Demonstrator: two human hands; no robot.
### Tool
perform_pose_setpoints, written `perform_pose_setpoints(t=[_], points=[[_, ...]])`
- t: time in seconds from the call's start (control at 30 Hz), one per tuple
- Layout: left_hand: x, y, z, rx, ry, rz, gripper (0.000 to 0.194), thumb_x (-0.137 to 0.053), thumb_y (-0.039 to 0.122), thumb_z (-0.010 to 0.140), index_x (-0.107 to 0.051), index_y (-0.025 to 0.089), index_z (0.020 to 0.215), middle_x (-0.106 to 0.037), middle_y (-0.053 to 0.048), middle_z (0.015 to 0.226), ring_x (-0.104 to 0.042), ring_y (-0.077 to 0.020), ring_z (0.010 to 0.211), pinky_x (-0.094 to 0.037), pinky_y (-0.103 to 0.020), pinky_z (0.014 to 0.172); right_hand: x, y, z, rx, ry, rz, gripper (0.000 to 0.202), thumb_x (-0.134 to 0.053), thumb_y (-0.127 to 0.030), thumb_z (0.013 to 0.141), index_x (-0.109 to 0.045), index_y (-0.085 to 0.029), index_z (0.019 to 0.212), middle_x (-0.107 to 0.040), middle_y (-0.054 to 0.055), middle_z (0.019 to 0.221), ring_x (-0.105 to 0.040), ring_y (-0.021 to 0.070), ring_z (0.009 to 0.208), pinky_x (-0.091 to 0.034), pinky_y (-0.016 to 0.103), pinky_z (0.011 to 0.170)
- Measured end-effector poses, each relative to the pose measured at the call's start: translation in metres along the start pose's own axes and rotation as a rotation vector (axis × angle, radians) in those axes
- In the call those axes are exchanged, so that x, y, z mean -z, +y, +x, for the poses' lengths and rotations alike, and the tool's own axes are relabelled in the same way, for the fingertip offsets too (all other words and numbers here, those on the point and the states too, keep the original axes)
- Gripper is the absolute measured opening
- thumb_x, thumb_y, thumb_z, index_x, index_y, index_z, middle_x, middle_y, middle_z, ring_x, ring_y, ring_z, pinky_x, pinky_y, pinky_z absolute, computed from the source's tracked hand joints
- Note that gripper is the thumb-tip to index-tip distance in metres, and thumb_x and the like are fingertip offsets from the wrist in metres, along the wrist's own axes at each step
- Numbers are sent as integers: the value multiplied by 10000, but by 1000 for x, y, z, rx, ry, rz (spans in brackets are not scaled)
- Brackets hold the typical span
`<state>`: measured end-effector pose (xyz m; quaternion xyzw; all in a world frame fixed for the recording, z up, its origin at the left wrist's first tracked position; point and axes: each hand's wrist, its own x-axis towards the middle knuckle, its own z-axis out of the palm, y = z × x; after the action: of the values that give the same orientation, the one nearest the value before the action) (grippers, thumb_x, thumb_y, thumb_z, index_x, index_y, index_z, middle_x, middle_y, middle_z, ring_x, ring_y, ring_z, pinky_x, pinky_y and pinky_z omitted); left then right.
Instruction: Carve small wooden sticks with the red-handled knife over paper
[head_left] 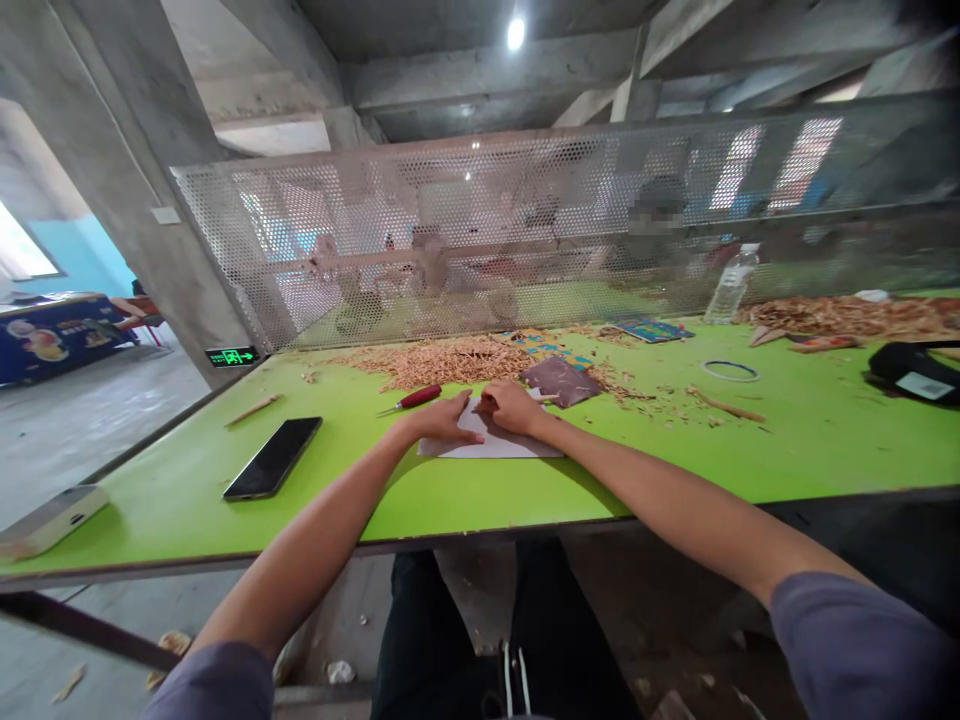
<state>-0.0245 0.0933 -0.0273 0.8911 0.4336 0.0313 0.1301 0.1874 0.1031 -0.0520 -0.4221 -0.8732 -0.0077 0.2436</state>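
Observation:
My left hand (448, 418) rests on the left part of a white sheet (491, 445), thumb and fingers spread apart with nothing between them. Beside it, my right hand (511, 408) is closed over the sheet, its fingers curled round something small and brownish that is mostly hidden. A thin wooden piece (546, 398) shows just past the right hand. The red-handled tool (421, 397) lies left of the sheet, its metal tip pointing left. Behind the right hand is a flat brown sheet (562, 381).
Wood shavings (457, 361) are heaped behind the hands, before a perforated screen (450, 240). A phone (274, 458) and a white box (56, 520) lie left. At right are a bottle (732, 285), a ring (731, 371), a wooden stick (727, 405) and a black object (916, 372).

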Motion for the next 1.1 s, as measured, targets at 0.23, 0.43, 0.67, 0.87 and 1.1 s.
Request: perform_pose_setpoints(t=[0.23,0.43,0.67,0.87,1.1], points=[[1,0,-2,-61,19,-28,980,-679,717,792,-366,170,1543,-529,-176,1536,-576,-341,1333,-456,-364,1058,0,-7,1,26,-48,36,106,-604,-124,830,-697,-148,874,-700,87,917,-572,201,820,-346,277,713],[0,-2,-3,-15,1,-6,1057,-681,735,780,-296,164,1582,-423,-197,1619,-464,-370,1448,-393,-395,1139,-2,-4,-3,55,14,8,72,-617,-131,836,-687,-144,843,-693,90,899,-570,204,832,-351,280,734],[-1,1,-3,5,24,-12,1028,-691,726,768,-346,149,1546,-416,-202,1619,-457,-373,1454,-394,-390,1148,-1,-7,-2,-15,1,-12,110,-596,-131,859,-705,-136,872,-693,99,910,-574,209,840,-359,283,741],[-5,0,-1,-56,48,-65,954,-695,689,776,-396,166,1516,-507,-180,1554,-521,-371,1394,-425,-408,1119,0,-8,-5,105,-16,51,83,-627,-162,868,-706,-140,873,-701,88,908,-578,200,824,-373,280,747],[-5,2,-4,-18,40,-61,957,-688,683,784,-395,138,1514,-503,-203,1553,-528,-392,1381,-429,-427,1115,0,-12,-6,-6,-1,6,122,-619,-131,826,-720,-131,894,-715,104,937,-596,208,856,-380,277,761]])
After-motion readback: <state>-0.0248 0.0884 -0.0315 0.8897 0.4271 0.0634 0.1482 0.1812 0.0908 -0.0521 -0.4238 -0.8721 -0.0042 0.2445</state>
